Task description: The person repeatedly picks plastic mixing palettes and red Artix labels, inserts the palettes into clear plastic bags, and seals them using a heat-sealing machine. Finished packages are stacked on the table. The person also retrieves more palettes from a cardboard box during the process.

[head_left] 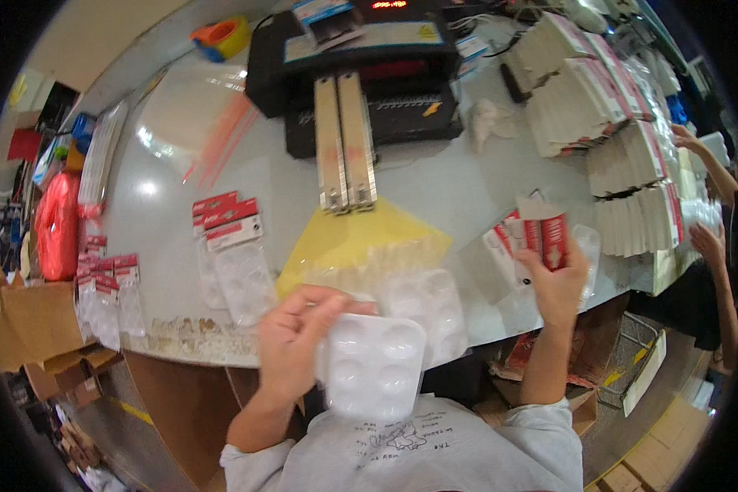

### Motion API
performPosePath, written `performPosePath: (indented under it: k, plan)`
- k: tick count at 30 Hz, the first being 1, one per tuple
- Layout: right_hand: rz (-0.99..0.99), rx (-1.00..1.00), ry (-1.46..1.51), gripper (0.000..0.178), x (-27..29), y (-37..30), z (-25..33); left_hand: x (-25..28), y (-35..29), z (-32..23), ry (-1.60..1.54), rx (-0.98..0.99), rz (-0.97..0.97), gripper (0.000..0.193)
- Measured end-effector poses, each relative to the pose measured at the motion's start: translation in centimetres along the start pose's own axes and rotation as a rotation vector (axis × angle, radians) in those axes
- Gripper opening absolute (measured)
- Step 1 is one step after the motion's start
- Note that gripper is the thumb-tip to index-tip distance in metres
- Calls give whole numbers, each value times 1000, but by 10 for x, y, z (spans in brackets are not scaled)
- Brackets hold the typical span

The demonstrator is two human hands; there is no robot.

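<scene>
- Your left hand [295, 336] has its thumb and fingers pinched on the left upper part of a white tray [375, 367], a shiny moulded sheet with round wells, raised in front of your shirt [410, 459].
- Your right hand [559, 277] grips a red-and-white card [548, 238] between thumb and fingers, above the right side of the table [459, 184]; whether it is one card or several, you cannot tell from here.
- Loose cards [503, 252] lie just left of that hand, and a clear plastic piece [587, 243] shows just to its right.
- Between your hands, a second white tray [441, 316] sits at the near edge, partly behind the one you hold.
- Beyond it spreads a yellow sheet [336, 246], its far end by two metal bars [331, 139] that reach toward you from a black machine [295, 70].
- To your left lie carded packs [242, 279] with red tops; more packs [107, 295] are heaped farther left, near a red bag [57, 225].
- Far left of the machine lie clear bags [184, 115] with red stripes.
- On your far right stand card stacks [586, 94], with a co-worker's hands [705, 239] past them.
</scene>
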State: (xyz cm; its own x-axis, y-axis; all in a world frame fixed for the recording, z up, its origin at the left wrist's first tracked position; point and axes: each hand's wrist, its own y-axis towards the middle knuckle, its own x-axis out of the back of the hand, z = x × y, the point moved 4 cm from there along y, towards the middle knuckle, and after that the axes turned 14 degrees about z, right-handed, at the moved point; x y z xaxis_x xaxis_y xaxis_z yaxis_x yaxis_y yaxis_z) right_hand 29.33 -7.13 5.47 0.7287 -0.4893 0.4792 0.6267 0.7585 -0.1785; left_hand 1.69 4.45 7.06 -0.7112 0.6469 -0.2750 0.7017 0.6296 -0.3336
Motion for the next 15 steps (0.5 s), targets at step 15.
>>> performPosePath:
  k: [15]
  plan:
    - [984,260,-162,25,-115,3,95,16,-5,34,173,-73,-77,12]
